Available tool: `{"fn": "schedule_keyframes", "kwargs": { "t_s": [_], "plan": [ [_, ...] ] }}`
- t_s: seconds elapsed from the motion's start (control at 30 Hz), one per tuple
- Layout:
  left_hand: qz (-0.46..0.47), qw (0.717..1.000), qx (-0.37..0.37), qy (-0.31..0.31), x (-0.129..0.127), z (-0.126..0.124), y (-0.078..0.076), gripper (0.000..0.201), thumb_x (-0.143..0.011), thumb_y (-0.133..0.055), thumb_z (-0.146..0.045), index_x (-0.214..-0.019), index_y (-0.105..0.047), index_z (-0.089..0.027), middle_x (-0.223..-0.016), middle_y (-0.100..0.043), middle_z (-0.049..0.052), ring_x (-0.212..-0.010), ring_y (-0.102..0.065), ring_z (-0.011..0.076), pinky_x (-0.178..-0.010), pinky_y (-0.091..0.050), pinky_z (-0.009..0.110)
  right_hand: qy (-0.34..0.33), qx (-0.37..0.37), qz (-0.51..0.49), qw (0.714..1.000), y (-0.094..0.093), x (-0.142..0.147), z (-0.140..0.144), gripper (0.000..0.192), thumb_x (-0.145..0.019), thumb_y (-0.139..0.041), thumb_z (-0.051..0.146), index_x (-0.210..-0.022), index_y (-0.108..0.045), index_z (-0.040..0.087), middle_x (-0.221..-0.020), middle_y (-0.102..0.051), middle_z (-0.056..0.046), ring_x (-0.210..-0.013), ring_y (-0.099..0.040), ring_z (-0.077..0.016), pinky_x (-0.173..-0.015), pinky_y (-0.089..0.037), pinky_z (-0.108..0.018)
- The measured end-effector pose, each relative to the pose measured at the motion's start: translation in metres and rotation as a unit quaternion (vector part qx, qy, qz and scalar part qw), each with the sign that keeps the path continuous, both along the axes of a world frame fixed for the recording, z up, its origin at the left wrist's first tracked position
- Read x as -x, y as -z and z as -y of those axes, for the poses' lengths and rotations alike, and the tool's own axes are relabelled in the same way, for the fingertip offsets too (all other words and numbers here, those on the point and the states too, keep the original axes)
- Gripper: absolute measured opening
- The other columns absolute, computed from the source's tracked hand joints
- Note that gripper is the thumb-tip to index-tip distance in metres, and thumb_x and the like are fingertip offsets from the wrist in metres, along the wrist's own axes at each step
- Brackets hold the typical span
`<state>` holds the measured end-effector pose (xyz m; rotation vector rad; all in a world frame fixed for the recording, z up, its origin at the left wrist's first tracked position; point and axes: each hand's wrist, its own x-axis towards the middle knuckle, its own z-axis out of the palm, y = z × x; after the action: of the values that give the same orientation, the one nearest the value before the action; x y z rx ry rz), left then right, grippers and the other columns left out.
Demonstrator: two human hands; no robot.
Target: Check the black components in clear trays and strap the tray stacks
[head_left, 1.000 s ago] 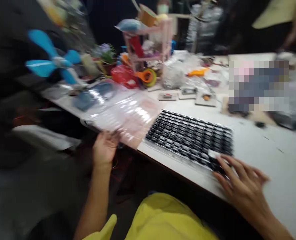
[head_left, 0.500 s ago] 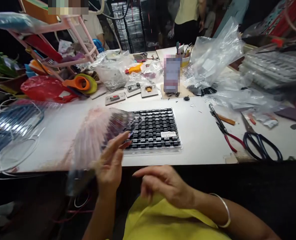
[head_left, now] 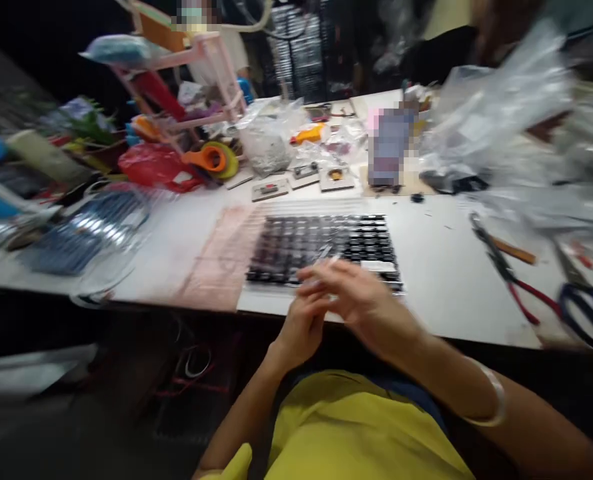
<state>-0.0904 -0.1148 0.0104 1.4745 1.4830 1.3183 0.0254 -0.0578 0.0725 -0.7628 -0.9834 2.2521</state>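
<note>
A tray of small black components (head_left: 326,248) is seen lying flat on the white counter (head_left: 441,267), near its front edge, and everything else is placed from it. Just left of the tray, partly over its left half, a pinkish transparent bag (head_left: 221,260) is spread flat. Behind the tray, small fixtures (head_left: 303,175) are lined up beside an orange tape dispenser (head_left: 207,159) and a pink rack (head_left: 196,73). To the right of the tray, red-handled pliers (head_left: 513,277) and dark scissors (head_left: 586,307) are laid, with crumpled clear bags (head_left: 496,113) behind them. At the tray's front edge the left hand (head_left: 301,327) and right hand (head_left: 361,300) are brought together, fingers curled. Because of blur, it cannot be told whether either grip is closed on anything. The tray's rows appear glossy and evenly filled, with one white label (head_left: 373,265) near its front right.
</note>
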Motion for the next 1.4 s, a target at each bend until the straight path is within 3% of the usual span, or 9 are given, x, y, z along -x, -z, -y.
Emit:
{"fn": "schedule_keyframes", "kwargs": {
  "t_s": [0.1,0.2,0.3,0.43,0.77,0.97,1.07,1.23,1.4],
  "plan": [
    [0.01,0.998,0.016,0.065,0.036,0.037,-0.013,0.025,-0.088,-0.053,-0.025,-0.105,-0.07,-0.024,-0.11,-0.068,0.007,-0.107,-0.061,0.0251,-0.094,-0.048,0.039,0.048,-0.066,0.027,0.996,-0.005,-0.03,-0.029,0.013,-0.079,-0.061,0.031,-0.086,-0.063,0.02,-0.116,-0.063,-0.007,-0.106,-0.06,-0.0246,-0.08,-0.054,-0.037],
    [0.065,0.99,-0.004,-0.127,0.083,0.056,-0.023,0.022,-0.084,-0.057,-0.028,-0.096,-0.073,-0.018,-0.088,-0.073,0.007,-0.086,-0.067,0.0232,-0.084,-0.051,0.036,0.058,-0.102,0.075,0.99,-0.005,-0.047,-0.044,0.016,-0.085,-0.053,0.032,-0.088,-0.064,0.021,-0.121,-0.061,-0.009,-0.107,-0.06,-0.0256,-0.075,-0.054,-0.034],
    [0.065,0.943,-0.065,-0.319,0.131,0.044,-0.017,0.029,-0.081,-0.06,-0.034,-0.101,-0.07,-0.016,-0.096,-0.071,0.007,-0.094,-0.064,0.0222,-0.089,-0.047,0.035,0.082,-0.116,0.111,0.984,0.004,-0.06,-0.042,0.019,-0.087,-0.048,0.033,-0.09,-0.064,0.023,-0.124,-0.059,-0.009,-0.109,-0.058,-0.0268,-0.071,-0.055,-0.035],
    [0.064,0.959,0.002,-0.275,0.168,0.008,0.004,0.041,-0.082,-0.057,-0.039,-0.115,-0.062,-0.014,-0.114,-0.066,0.011,-0.106,-0.059,0.0217,-0.091,-0.045,0.033,0.1,-0.115,0.147,0.977,0.025,-0.082,-0.036,0.02,-0.084,-0.051,0.038,-0.087,-0.064,0.024,-0.111,-0.064,-0.009,-0.093,-0.062,-0.0262,-0.071,-0.055,-0.04],
    [0.062,0.977,0.036,-0.199,0.155,-0.063,0.021,0.03,-0.072,-0.069,-0.025,-0.1,-0.07,-0.014,-0.105,-0.07,0.01,-0.1,-0.063,0.0235,-0.093,-0.046,0.035,0.051,-0.077,0.194,0.977,0.044,-0.112,-0.042,0.029,-0.082,-0.058,0.045,-0.085,-0.061,0.016,-0.084,-0.066,-0.01,-0.057,-0.058,-0.0138,-0.042,-0.044,-0.023],
    [0.061,0.972,0.013,-0.225,0.145,-0.046,0.014,0.035,-0.077,-0.065,-0.026,-0.11,-0.065,-0.015,-0.113,-0.067,0.008,-0.108,-0.06,0.02,-0.099,-0.043,0.032,0.006,-0.14,0.249,0.958,0.046,-0.12,-0.042,0.039,-0.08,-0.056,0.055,-0.082,-0.058,0.016,-0.069,-0.063,-0.006,-0.047,-0.054,-0.0119,-0.038,-0.039,-0.021],
    [0.047,0.973,0.042,-0.22,0.141,-0.034,0.021,0.035,-0.077,-0.065,-0.028,-0.11,-0.066,-0.015,-0.111,-0.068,0.009,-0.106,-0.061,0.0213,-0.097,-0.045,0.032,-0.016,-0.182,0.337,0.923,0.055,-0.132,-0.038,0.043,-0.081,-0.051,0.06,-0.078,-0.058,0.017,-0.066,-0.062,-0.005,-0.045,-0.053,-0.0114,-0.038,-0.037,-0.021],
    [-0.009,0.97,0.072,-0.233,0.148,-0.041,0.031,0.039,-0.078,-0.064,-0.033,-0.114,-0.065,-0.017,-0.112,-0.067,0.009,-0.1,-0.062,0.0215,-0.091,-0.047,0.031,0.039,-0.29,0.502,0.813,0.074,-0.153,-0.047,0.044,-0.082,-0.046,0.061,-0.084,-0.061,0.019,-0.066,-0.063,-0.004,-0.048,-0.056,-0.0138,-0.05,-0.047,-0.027],
    [-0.094,0.96,0.085,-0.249,0.153,-0.061,0.025,0.038,-0.075,-0.066,-0.03,-0.112,-0.066,-0.018,-0.107,-0.068,0.009,-0.085,-0.064,0.0201,-0.08,-0.049,0.029,0.039,-0.308,0.488,0.816,0.072,-0.137,-0.057,0.059,-0.083,-0.043,0.063,-0.12,-0.054,0.019,-0.074,-0.063,-0.004,-0.053,-0.059,-0.0157,-0.053,-0.049,-0.03]
  ]
}}
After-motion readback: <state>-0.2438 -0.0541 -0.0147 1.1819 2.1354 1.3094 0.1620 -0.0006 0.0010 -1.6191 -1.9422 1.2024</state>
